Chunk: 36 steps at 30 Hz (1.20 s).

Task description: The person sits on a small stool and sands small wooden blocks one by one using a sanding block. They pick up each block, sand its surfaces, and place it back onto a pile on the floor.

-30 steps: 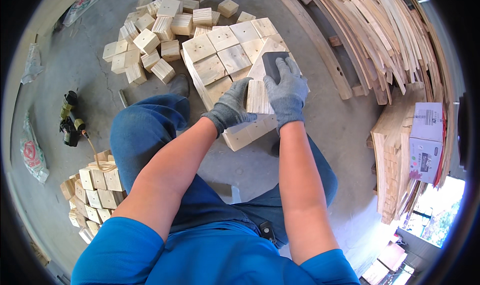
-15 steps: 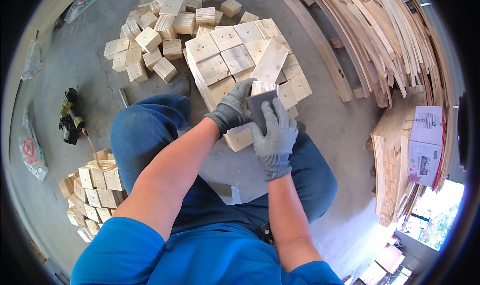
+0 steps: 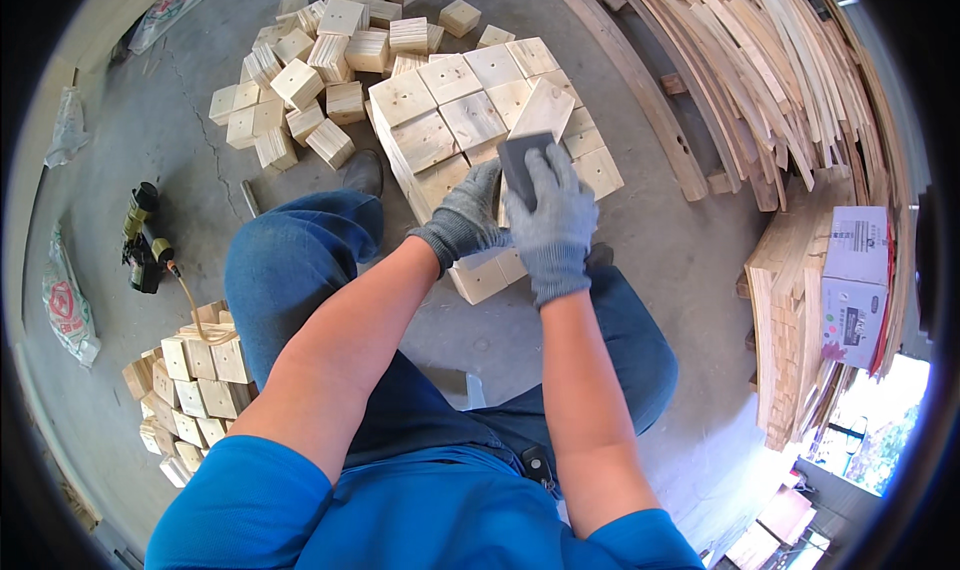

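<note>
My left hand (image 3: 464, 215), in a grey knit glove, is closed on a pale wooden block whose body is almost wholly hidden now. My right hand (image 3: 555, 210), gloved alike, holds a dark grey sanding block (image 3: 516, 168) flat over that wooden block, fingers laid along its top. Both hands are between my knees, above the near edge of a tight cluster of wooden blocks (image 3: 473, 120). On that cluster lies a short flat board (image 3: 546, 108), partly covered by the sanding block.
Loose wooden blocks (image 3: 299, 84) are heaped beyond my left knee. More blocks (image 3: 207, 375) are stacked at the left, near a nail gun (image 3: 147, 238) with a hose. Long wooden strips (image 3: 735, 60) lie at the right, with a cardboard box (image 3: 856, 288) on stacked timber.
My right hand has pushed the sanding block forward, away from me, covering the wooden block's end that showed before. My left hand has stayed nearly in place.
</note>
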Available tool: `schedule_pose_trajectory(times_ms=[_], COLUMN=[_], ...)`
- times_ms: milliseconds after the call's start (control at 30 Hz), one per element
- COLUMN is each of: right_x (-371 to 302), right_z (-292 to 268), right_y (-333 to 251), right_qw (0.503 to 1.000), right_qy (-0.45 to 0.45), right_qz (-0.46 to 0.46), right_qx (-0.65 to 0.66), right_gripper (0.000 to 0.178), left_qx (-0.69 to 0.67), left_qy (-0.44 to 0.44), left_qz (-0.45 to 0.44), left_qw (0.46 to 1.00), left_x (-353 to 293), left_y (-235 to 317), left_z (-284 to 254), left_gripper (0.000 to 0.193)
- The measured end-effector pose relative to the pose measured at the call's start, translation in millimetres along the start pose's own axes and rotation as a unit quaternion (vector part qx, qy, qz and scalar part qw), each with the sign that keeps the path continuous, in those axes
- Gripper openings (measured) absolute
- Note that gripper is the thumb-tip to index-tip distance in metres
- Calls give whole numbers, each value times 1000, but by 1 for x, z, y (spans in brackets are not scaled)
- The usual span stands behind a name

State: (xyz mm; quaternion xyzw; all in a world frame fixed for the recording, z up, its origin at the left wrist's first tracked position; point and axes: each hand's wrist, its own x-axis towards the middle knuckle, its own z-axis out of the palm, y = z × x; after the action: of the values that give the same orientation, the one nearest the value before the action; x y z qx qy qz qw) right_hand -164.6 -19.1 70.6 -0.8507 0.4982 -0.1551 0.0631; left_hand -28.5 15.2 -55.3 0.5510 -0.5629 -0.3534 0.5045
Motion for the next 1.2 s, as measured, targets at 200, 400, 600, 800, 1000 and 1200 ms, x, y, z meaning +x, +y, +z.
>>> schedule_pose_trajectory(times_ms=[200,400,600,800,1000,1200], right_x=[-86,-77,6,59,34,-34], right_z=[-11,-15,8,5,-50,-94], right_y=[5,5,9,48,114,150], right_qw=[999,998,999,999,998,993], right_qy=[9,14,15,29,57,74], right_qz=[-38,-64,-38,-11,21,95], right_qx=[22,9,19,4,-18,10], right_gripper=[63,68,62,60,63,63], left_qx=[-3,-6,7,1,-29,49], left_qy=[-5,0,-3,-12,-19,-38], left_qz=[-50,-34,-8,-31,-71,-85], left_qw=[999,999,1000,999,997,994], left_x=[0,-2,-3,-5,-6,-2], left_y=[-11,-9,-6,-5,-4,25], left_z=[3,0,-2,-3,-1,-9], left_gripper=[103,102,109,111,107,110])
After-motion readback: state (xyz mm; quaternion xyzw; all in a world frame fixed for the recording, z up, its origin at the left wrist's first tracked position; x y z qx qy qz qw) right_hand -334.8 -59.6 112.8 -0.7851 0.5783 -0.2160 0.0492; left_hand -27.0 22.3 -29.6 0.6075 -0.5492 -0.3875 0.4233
